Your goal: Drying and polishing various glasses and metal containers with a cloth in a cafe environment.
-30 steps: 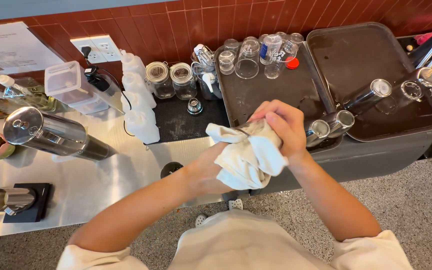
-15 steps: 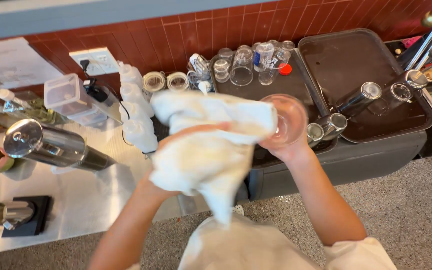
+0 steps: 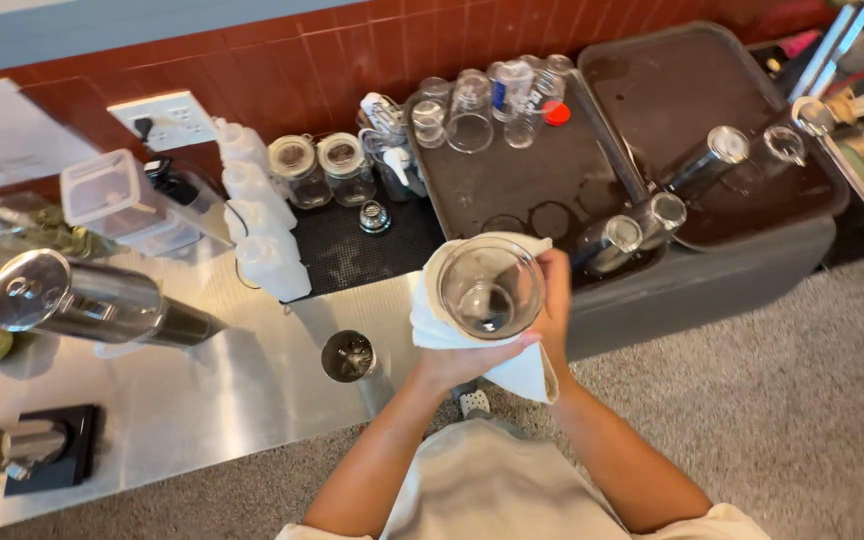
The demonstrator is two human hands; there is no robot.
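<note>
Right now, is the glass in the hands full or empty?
Empty: the clear glass, wrapped in the white cloth, shows only its bare bottom through the mouth.

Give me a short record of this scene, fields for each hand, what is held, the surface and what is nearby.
Left hand: cups the glass from below through the white cloth
Right hand: grips the glass's far side
Held: clear glass, mouth toward the camera
Surface: steel counter
Nearby: two dark trays, upturned glasses, steel shakers, squeeze bottles
</note>
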